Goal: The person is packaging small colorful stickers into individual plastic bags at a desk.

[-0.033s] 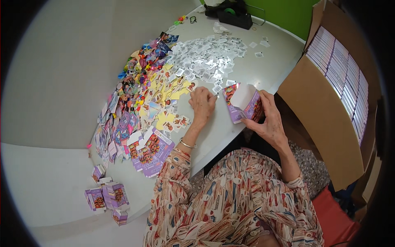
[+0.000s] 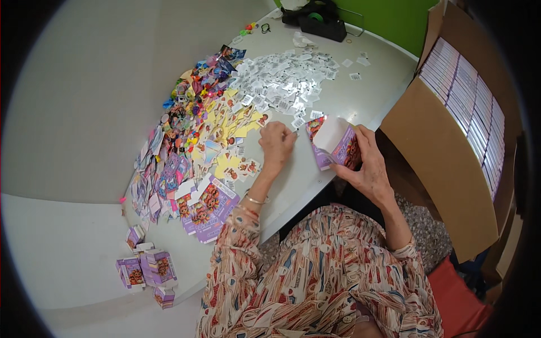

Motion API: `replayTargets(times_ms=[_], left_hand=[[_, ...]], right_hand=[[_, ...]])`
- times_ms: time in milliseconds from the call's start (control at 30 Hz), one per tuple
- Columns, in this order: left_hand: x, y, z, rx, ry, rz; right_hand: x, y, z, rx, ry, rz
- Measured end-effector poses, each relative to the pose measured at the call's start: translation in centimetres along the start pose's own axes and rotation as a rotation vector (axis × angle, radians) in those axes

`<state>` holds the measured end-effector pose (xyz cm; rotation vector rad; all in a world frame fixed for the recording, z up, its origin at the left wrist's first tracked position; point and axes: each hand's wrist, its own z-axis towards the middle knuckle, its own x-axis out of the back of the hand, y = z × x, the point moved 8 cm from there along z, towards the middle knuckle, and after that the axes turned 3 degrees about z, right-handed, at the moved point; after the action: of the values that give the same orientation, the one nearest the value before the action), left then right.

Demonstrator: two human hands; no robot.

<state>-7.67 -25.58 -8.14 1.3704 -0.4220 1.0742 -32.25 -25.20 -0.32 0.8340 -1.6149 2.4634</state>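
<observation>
My right hand (image 2: 369,168) grips a purple printed carton (image 2: 344,147) by its right side, thumb at the near edge. The carton's white inside shows through its open end. To its left, my left hand (image 2: 277,142) hovers over the table with fingers curled together. Whether anything small is between those fingertips, I cannot make out. Just beyond that hand lies a heap of small white barcode labels (image 2: 282,79). Yellow picture cards (image 2: 239,121) lie to its left, and flat purple cartons (image 2: 208,211) rest beside my left forearm.
Small colourful toys and packets (image 2: 183,115) are piled along the table's left side. Several folded purple boxes (image 2: 158,267) stand at the near left. A black tape dispenser (image 2: 322,27) sits at the back. On the right, a big cardboard box (image 2: 445,163) holds tightly packed flat cartons.
The carton in my right hand has tilted slightly, and my left hand has shifted a little. Otherwise the scene looks the same.
</observation>
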Motion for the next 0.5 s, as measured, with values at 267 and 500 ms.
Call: replayTargets(times_ms=[267,500], left_hand=[[9.8,11.3,-3.6,-0.376,0.178,-0.108],[7.2,9.2,-4.7,-0.382,-0.342,-0.061]], right_hand=[[-2.7,-2.7,-0.2,0.119,-0.123,-0.345],[-5.9,-3.4,-0.6,0.148,-0.257,-0.175]])
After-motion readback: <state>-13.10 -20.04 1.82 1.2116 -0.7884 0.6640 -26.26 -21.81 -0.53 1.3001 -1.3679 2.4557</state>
